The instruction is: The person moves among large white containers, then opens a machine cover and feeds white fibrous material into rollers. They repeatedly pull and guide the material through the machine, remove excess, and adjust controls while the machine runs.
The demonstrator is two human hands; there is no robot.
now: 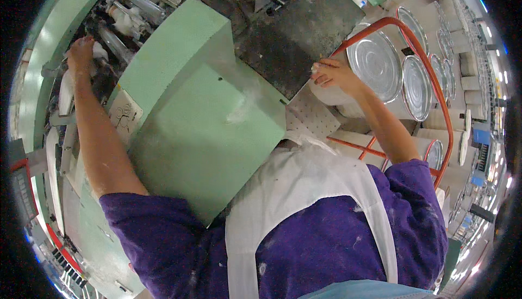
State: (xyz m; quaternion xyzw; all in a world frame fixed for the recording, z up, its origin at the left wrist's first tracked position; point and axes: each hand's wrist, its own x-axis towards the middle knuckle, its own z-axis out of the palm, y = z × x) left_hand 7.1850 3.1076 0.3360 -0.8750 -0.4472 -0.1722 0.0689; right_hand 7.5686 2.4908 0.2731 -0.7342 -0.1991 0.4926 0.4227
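My left hand (81, 54) reaches far left into the works of a green machine, its fingers curled. A white fluffy tuft (99, 52) lies right beside it, and what the fingers hold, if anything, is hidden. Metal rollers (115, 43) with white fibre on them run to the right of that hand. My right hand (334, 76) is at the edge of a dark worn plate (293, 32). Its fingers are bent together, with a small white bit at the tips that is too small to name.
A pale green machine cover (201, 114) bulges between my arms. At the right, a red bent tube rail (443, 100) curves round my right arm. Beyond it stand several pale round cans with shiny metal lids (374, 62). A perforated plate (311, 117) lies below my right hand.
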